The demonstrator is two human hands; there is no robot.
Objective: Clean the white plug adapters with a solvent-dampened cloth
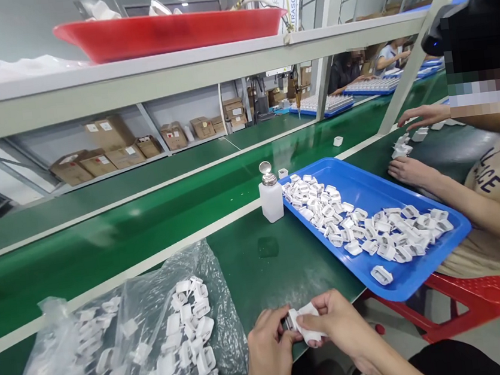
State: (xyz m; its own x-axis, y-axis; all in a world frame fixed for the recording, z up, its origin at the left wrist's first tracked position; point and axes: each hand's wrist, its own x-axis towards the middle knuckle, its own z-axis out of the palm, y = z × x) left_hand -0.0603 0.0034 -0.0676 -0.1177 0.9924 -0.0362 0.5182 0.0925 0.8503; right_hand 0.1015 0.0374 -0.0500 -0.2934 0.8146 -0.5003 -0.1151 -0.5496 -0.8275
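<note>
At the near edge of the green bench, my left hand (271, 338) pinches a small white plastic housing (291, 320). Against it my right hand (337, 321) presses a white wad (309, 325) that looks like cloth, its fingers closed around it. Part of the housing is hidden by the fingers and the wad. To the left, a clear plastic bag (215, 276) holds many white plastic housings. On the right stands a blue tray (394, 186) with a heap of similar housings. A white pump bottle (272, 200) with a metal top stands upright beside the tray's left corner.
A green conveyor belt (166, 206) runs behind the bench. Above it, a shelf carries a red tray (178, 33). At right, a co-worker's hands (413, 172) handle white parts. A red stool (474, 297) stands below the blue tray. Cardboard boxes (112, 143) sit across the belt.
</note>
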